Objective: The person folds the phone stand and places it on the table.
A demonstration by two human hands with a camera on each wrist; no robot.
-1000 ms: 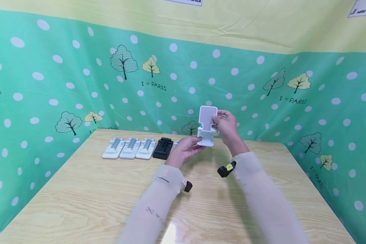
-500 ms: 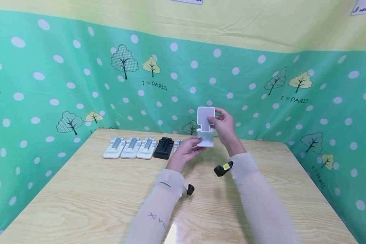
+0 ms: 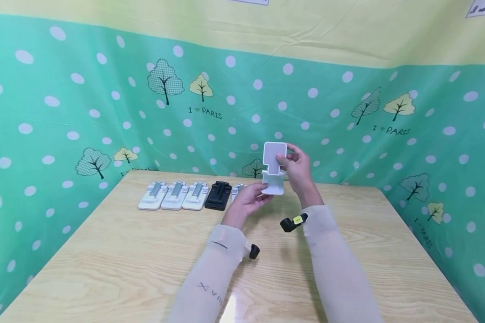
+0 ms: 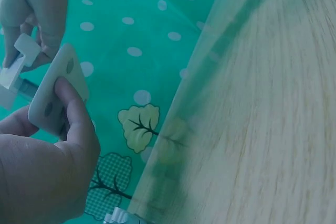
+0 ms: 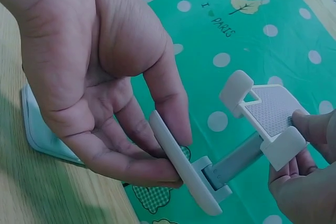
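A white phone stand [image 3: 275,157] is held unfolded above the back of the table, its grey-padded upper plate raised over the base. My left hand [image 3: 247,201] pinches the base [image 4: 59,90] between thumb and fingers; in the left wrist view the base's underside shows dark oval pads. My right hand [image 3: 299,170] grips the upper plate at its right edge, thumb on the grey pad [image 5: 273,109] and fingers behind. A grey stem [image 5: 236,160] joins plate and base in the right wrist view.
Left of my hands, folded phone stands lie in a row on the wooden table [image 3: 125,255]: three white ones [image 3: 174,196], a black one [image 3: 218,196], and another white one [image 3: 235,190] partly hidden by my left hand. A green dotted curtain [image 3: 226,107] hangs behind.
The stand stays in both hands, and its base has tilted slightly back and forth. My right hand and forearm have shifted a little left; the left forearm has moved slightly right.
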